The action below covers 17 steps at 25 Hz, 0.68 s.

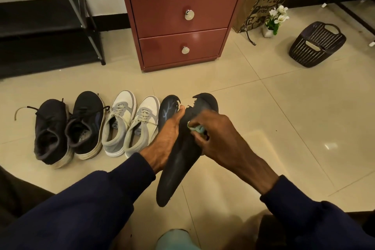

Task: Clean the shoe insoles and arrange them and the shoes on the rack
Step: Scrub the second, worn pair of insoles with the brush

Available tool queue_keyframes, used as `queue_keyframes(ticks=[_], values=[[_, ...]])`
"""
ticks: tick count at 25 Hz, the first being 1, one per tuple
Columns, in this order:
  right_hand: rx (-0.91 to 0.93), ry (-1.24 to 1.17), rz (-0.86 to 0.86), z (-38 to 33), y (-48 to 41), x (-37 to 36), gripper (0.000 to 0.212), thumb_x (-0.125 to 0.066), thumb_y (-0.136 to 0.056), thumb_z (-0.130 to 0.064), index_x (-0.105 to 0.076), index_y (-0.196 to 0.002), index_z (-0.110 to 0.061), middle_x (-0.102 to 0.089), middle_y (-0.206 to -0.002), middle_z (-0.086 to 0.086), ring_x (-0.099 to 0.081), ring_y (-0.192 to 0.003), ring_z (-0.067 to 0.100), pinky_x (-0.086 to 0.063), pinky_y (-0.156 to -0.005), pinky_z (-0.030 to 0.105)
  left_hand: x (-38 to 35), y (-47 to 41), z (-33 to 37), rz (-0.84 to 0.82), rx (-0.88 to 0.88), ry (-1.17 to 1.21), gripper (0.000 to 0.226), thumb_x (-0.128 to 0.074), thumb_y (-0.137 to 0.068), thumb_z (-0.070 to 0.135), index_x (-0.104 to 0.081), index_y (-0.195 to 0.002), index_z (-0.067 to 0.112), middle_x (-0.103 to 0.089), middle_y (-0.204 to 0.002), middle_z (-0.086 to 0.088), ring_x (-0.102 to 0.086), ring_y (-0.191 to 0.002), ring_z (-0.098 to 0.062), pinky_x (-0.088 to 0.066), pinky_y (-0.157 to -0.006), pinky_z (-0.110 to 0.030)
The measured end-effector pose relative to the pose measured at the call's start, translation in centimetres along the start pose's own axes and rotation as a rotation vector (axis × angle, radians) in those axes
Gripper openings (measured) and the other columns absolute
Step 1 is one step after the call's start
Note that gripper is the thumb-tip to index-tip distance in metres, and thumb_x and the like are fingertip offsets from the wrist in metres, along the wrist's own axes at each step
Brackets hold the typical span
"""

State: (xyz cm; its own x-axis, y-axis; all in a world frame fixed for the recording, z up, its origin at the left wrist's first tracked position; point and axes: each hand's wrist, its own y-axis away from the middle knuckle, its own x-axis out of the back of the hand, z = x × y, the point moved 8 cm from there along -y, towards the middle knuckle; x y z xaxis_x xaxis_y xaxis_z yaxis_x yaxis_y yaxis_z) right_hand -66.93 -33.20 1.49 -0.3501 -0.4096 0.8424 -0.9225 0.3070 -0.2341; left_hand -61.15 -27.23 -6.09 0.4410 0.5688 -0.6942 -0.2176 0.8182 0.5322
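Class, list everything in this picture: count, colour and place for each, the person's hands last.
Black shoes: two, black, floor left.
White shoes: two, white-grey, beside black pair.
Floor insole: one, dark, right of white shoes.
Held insole: one, dark, torn, centre.
Cloth: one, pale green, on held insole.
Cabinet: one, reddish, behind shoes.
Rack: one, black, far left.
Basket: one, dark, floor right.
Left hand: grips held insole.
Right hand: pinches cloth.

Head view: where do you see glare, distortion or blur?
In the head view, glare sits on the glossy cream floor tiles and the reddish-brown drawer cabinet; wide-angle distortion bends the black metal shoe rack; the pale green object at the bottom edge is blurred.
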Motion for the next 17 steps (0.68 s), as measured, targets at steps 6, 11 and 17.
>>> queue_keyframes(ticks=[6,11,17], values=[[-0.247,0.124,0.267,4.3,-0.4,4.8,0.015,-0.073,-0.084,-0.010,-0.071,-0.099,-0.013,-0.067,-0.094,0.005,-0.062,-0.086,0.023,-0.050,-0.076,0.032,-0.5,0.6,-1.5,-0.092,0.111,-0.091,0.075,-0.029,-0.103,0.066,-0.076,-0.117,0.009,-0.073,-0.109,-0.018,-0.066,-0.083,-0.034,-0.053,-0.066,-0.036],[-0.120,-0.005,0.028,1.4,-1.0,2.0,0.019,-0.076,-0.082,-0.009,-0.072,-0.100,-0.014,-0.069,-0.098,0.003,-0.063,-0.088,0.019,-0.054,-0.078,0.034,-0.6,0.6,-0.3,-0.036,0.040,-0.086,0.065,-0.040,-0.102,0.062,-0.081,-0.106,0.013,-0.074,-0.111,-0.017,-0.072,-0.086,-0.031,-0.056,-0.078,-0.042],[-0.252,0.010,0.118,2.8,-0.8,3.4,0.031,-0.077,-0.078,-0.011,-0.070,-0.108,-0.016,-0.068,-0.100,0.001,-0.063,-0.086,0.015,-0.053,-0.076,0.024,-0.9,1.0,-0.8,-0.030,0.109,-0.103,0.069,-0.034,-0.104,0.061,-0.081,-0.106,0.011,-0.076,-0.108,-0.017,-0.075,-0.084,-0.034,-0.060,-0.071,-0.043]])
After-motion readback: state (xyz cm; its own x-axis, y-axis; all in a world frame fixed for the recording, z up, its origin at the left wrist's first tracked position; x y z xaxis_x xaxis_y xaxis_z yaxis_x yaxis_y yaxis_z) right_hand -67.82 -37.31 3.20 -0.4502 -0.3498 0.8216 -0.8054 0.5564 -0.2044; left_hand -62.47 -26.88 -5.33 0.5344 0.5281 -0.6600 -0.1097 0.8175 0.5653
